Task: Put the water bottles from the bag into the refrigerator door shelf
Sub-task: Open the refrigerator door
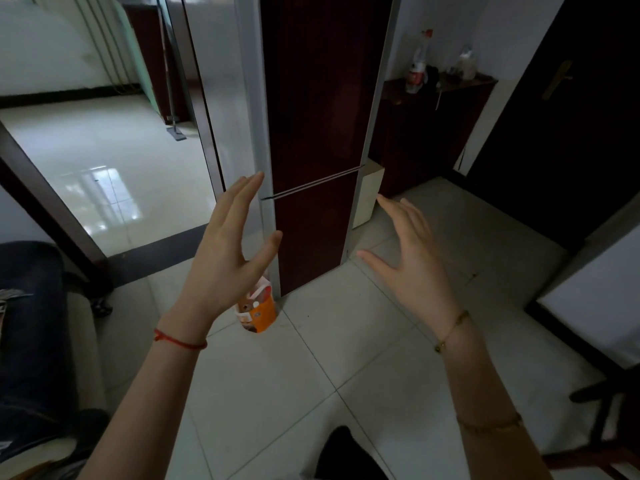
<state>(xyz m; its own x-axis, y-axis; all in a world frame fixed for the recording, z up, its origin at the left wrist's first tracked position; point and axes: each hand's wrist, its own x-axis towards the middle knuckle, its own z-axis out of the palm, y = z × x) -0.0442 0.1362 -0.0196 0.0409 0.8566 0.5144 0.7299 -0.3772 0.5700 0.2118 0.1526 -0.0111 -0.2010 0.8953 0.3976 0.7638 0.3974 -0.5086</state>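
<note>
A tall dark red refrigerator (318,133) with grey edges stands straight ahead, both of its doors closed. At its lower left corner an orange and white bag (258,311) sits on the tiled floor; its contents do not show. My left hand (228,251) is raised in front of the refrigerator's left edge, above the bag, fingers spread and empty. My right hand (412,258) hovers to the right of the lower door, fingers apart, holding nothing.
A dark side cabinet (433,133) right of the refrigerator carries bottles (417,71). A dark door (571,116) is at the far right. An open doorway on the left leads to a glossy floor. A sofa with dark clothing (31,341) is at my left.
</note>
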